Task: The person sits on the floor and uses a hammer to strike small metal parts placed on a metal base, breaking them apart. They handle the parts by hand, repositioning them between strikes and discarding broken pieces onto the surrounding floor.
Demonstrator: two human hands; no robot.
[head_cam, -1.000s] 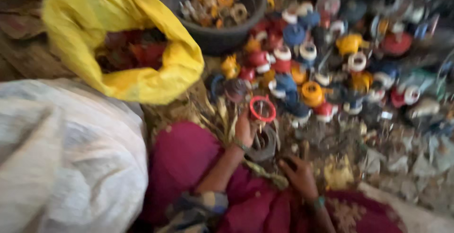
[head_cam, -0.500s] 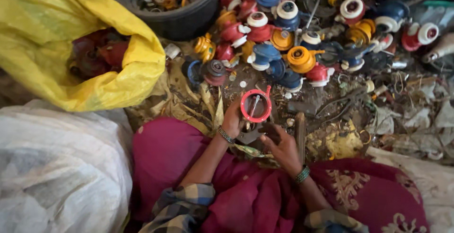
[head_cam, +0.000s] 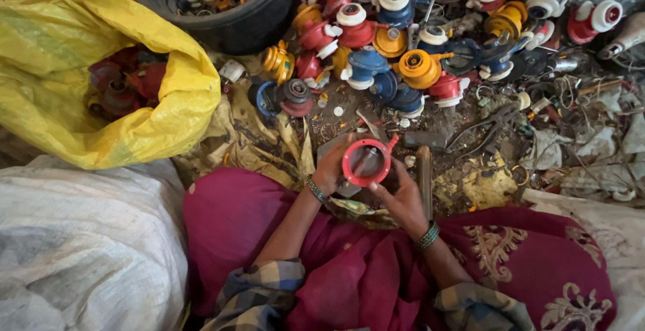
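Red round casing (head_cam: 365,162), ring-shaped with a small spout at its upper right, sat between our two hands just above our lap, and we take it as the landmark for everything else. Our left hand (head_cam: 332,170) gripped its left rim, fingers curled around the edge; our right hand (head_cam: 402,193) held its lower right side, fingers closed against the rim. Inside the ring a grey metal part showed, though the view was too soft for us to tell whether it was loose or fixed.

We judged the step in hand to be working that metal insert out of the casing. The next move would call for a firm hold with the left hand while the right pried or twisted the centre free.

Above the casing lay a heap of similar casings (head_cam: 416,42) in red, blue and orange, many with white caps. Up and to the left of it stood a black tub (head_cam: 222,25) holding small rings and metal bits. Far left of it, a yellow woven sack (head_cam: 101,96) gaped open with dark red pieces inside. Below and left of it bulged a white sack (head_cam: 80,250). Neither sack showed a label that we could make out.
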